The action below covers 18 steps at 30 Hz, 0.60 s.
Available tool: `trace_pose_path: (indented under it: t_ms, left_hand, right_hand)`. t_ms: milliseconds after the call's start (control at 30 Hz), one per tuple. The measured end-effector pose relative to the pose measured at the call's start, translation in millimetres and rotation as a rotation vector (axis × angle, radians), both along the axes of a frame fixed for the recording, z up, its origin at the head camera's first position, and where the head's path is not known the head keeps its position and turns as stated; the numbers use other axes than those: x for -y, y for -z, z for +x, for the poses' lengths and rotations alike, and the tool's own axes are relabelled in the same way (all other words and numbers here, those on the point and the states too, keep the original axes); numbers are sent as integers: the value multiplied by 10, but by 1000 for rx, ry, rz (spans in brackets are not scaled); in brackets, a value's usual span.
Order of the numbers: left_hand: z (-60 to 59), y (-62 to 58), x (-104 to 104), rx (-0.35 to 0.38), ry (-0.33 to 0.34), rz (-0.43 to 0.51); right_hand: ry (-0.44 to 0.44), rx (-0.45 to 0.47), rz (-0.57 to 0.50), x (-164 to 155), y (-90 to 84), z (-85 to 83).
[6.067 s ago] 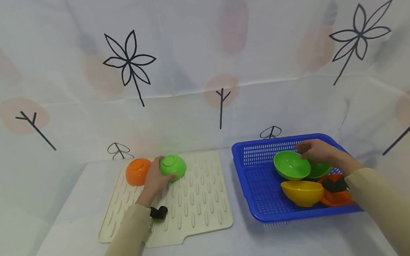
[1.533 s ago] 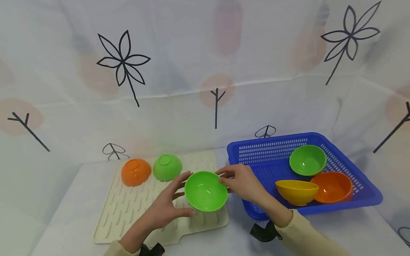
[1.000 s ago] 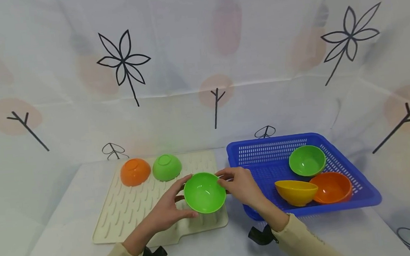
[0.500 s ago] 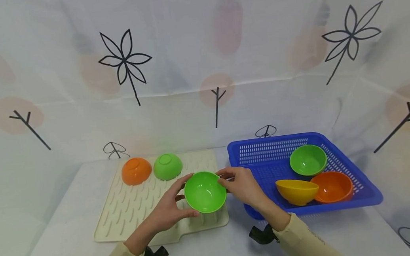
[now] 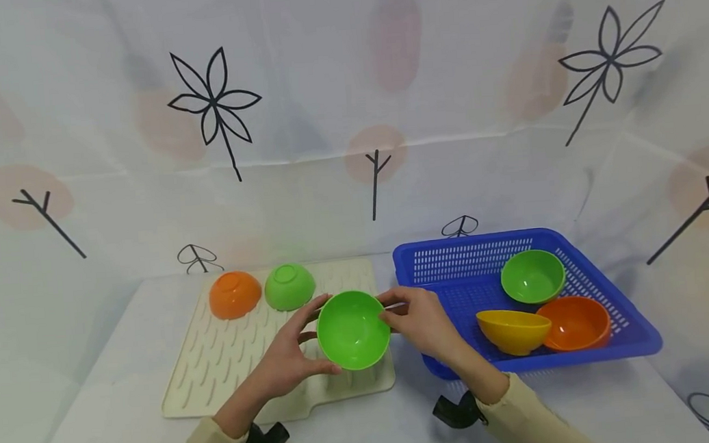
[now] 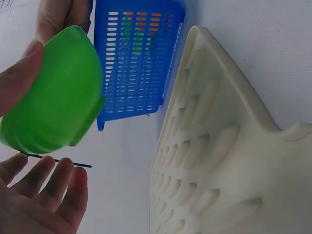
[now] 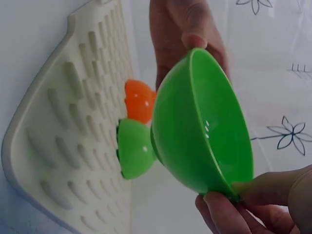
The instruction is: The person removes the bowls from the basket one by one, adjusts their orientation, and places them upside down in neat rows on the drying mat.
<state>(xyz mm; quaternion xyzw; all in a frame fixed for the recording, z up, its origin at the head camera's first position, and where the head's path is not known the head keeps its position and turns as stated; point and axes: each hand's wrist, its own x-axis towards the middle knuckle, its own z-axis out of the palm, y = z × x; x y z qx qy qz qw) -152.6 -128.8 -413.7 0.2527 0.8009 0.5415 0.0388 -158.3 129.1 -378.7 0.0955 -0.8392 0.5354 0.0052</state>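
Observation:
Between both hands, a green bowl (image 5: 353,330) is held above the front right part of the cream drying mat (image 5: 216,368), its inside tilted toward the head camera. My right hand (image 5: 420,320) pinches its right rim, thumb inside and fingers outside, as the right wrist view shows. At the left side, my left hand (image 5: 287,360) grips the bowl with thumb and fingers spread around it; in the left wrist view its thumb (image 6: 22,73) presses near the rim. An upside-down orange bowl (image 5: 234,295) and an upside-down green bowl (image 5: 289,287) sit at the mat's back left.
Right of the mat stands a blue basket (image 5: 449,250). Inside it are another green bowl (image 5: 532,277), a tilted yellow bowl (image 5: 513,332) and orange bowls (image 5: 578,322) that look stacked. A patterned white cloth (image 5: 328,203) hangs behind the table.
Earlier my left hand was at the upturned green bowl and my right hand reached into the basket. The green bowl has come from basket to mat; lately it only tilts slightly.

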Motion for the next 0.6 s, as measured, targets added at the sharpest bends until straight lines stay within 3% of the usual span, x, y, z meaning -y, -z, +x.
trace_pose_path:
  t_ms: [200,367,600]
  left_hand:
    - [-27,36,40,61,1,76]
    - [-34,57,71,135,81,213]
    - [-25,21,70,143,130,300]
  right_hand:
    - [16,-32,-123,10,-15,108]
    - [35,-9,-213,44,-13,210]
    - [72,6,-277,61,21,277]
